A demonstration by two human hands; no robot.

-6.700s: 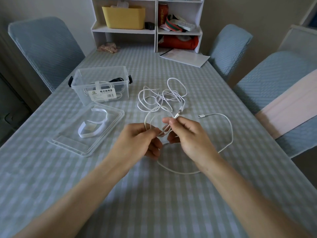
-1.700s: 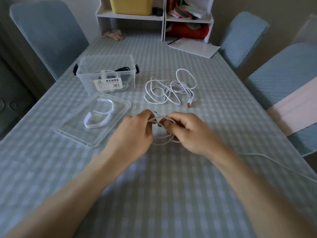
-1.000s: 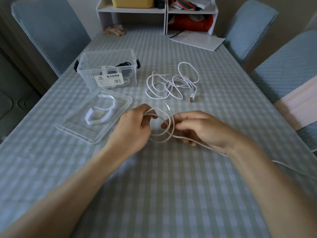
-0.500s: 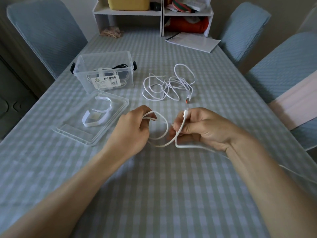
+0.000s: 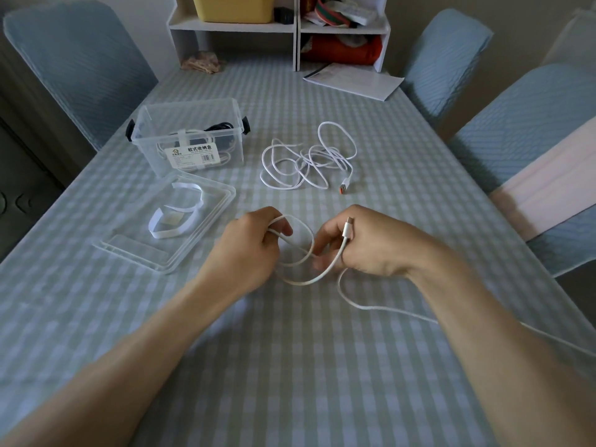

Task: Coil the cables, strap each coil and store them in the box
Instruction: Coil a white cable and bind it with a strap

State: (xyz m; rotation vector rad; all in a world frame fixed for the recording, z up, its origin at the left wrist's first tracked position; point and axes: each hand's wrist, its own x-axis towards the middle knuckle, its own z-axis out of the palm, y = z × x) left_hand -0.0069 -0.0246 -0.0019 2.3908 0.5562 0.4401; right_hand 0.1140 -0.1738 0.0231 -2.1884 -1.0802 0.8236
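Three chairs in pale blue covers stood round the bench, which wore a grey-green checked cloth. At its far end sat a white shelf unit holding a yellow bin, with a sheet of paper lying before it. The clear box stood to the left, strapped cables already inside, and its lid lay just in front with white straps on it. A loose white cable lay tangled beyond the hands.

The left hand gripped a small coil of the white cable in work, its fingers curled round the loops. The right hand pinched the same cable near its plug, which pointed up; the rest trailed off along the bench to the right.

Half a second before, the plug had sat lower between the right fingers; now it stood clear above them, and the hands had drawn slightly further apart.
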